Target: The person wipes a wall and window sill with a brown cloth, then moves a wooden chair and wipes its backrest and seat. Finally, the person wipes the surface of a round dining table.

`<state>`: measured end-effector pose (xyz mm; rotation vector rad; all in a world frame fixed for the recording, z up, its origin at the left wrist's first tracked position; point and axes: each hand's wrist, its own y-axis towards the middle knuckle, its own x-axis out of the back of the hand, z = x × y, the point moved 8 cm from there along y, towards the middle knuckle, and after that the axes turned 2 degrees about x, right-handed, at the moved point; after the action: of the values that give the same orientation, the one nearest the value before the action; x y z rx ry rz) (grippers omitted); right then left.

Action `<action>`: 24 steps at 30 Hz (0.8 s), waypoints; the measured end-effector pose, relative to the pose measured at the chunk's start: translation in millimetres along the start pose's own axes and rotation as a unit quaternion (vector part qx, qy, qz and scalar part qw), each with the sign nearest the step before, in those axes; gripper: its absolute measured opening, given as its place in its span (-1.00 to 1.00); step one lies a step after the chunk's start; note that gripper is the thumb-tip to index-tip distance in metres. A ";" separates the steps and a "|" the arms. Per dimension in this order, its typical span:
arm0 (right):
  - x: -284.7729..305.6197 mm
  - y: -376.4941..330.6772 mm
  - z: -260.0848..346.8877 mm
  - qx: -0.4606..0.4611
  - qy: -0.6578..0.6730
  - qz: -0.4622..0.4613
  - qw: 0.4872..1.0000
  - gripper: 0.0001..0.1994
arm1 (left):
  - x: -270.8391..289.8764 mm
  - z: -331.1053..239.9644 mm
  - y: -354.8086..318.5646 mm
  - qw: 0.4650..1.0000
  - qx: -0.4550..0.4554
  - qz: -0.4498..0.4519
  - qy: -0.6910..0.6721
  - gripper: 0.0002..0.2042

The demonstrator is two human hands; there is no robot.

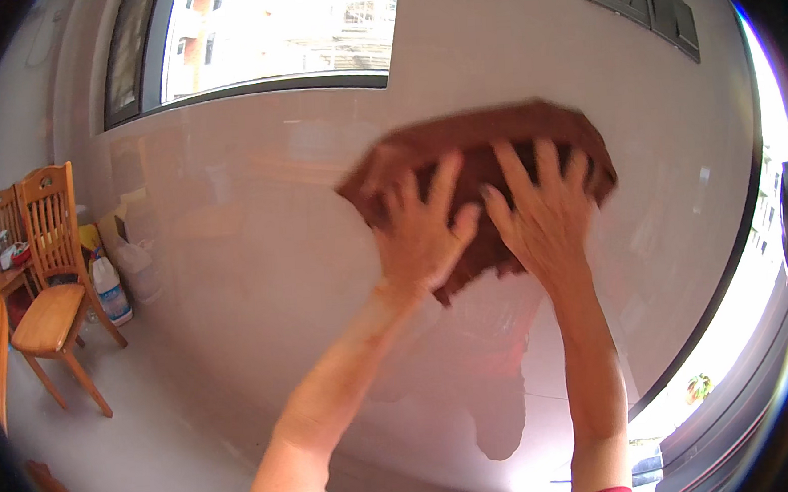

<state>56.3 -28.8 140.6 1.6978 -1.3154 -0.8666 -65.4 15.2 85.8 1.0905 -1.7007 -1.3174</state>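
A dark reddish-brown cloth (486, 139) is pressed flat against a glossy pale pink wall (259, 217). My left hand (420, 231) lies on the cloth's lower left part with fingers spread. My right hand (543, 207) lies on its right part, fingers also spread and pointing up. Both palms push the cloth onto the wall. The cloth looks blurred from motion. My two forearms rise from the lower edge of the picture.
Two wooden chairs (48, 282) stand at the left on a grey floor, with a plastic water bottle (109, 292) and other containers beside them. A window (267, 34) is above the wall. A dark-framed glass opening (751, 263) runs down the right side.
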 end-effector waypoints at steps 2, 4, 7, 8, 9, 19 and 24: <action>-5.0 26.3 11.7 0.010 0.055 -0.033 0.998 -0.55 | 10.0 16.1 22.3 0.994 -0.038 -0.045 0.088 -0.38; -17.6 42.5 24.2 0.016 0.069 -0.038 0.997 -0.56 | 12.2 40.8 34.2 0.992 -0.023 -0.071 0.102 -0.33; -29.9 45.1 36.5 0.026 0.091 -0.063 0.994 -0.58 | 9.2 61.8 33.8 0.996 -0.001 -0.049 0.076 -0.36; -28.2 40.8 35.1 0.024 0.088 -0.060 0.994 -0.59 | 6.9 59.8 26.9 0.996 -0.002 -0.046 0.078 -0.37; -26.0 33.9 29.9 0.020 0.088 -0.058 0.994 -0.59 | 3.6 53.4 18.0 0.995 -0.005 -0.043 0.084 -0.38; 33.5 -51.4 -93.6 -0.022 0.006 0.047 0.999 -0.50 | -14.1 -104.2 -21.5 0.982 -0.184 -0.029 0.006 -0.42; 65.8 -46.4 -165.0 -0.045 -0.094 0.036 0.994 -0.43 | -28.7 -176.0 15.2 0.976 -0.214 -0.017 -0.031 -0.45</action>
<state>235.5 -56.4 169.3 1.5196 -1.4299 -1.0489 101.5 -21.8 139.0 0.8344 -1.3544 -1.6580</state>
